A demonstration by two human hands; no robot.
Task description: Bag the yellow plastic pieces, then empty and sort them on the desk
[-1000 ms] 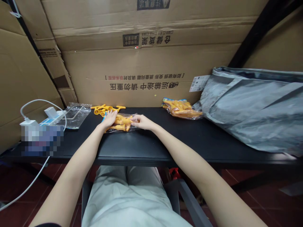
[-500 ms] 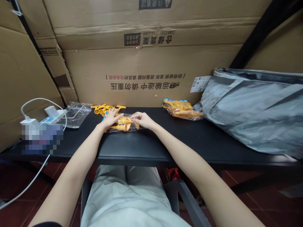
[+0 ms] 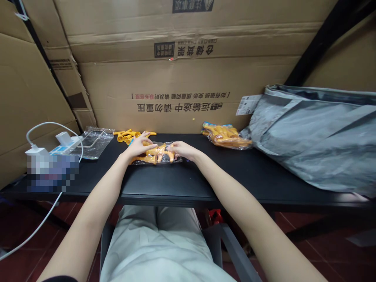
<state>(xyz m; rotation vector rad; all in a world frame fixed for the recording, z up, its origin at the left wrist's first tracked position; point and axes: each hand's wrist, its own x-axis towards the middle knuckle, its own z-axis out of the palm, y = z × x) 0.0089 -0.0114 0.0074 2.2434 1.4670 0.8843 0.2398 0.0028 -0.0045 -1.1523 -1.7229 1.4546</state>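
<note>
L hand [image 3: 138, 148], half-open, lay atop clear plastic bag [image 3: 164, 161] w/ orange plastic pcs [image 3: 151, 159]; R hand [image 3: 182, 150] pinched bag's R end; hard tug might've torn it.

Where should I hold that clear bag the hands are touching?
Probably pinch the clear bag at its right end, coming from the right: plastic sticks out past the orange pieces there, and the left hand lies over the left part.
</note>
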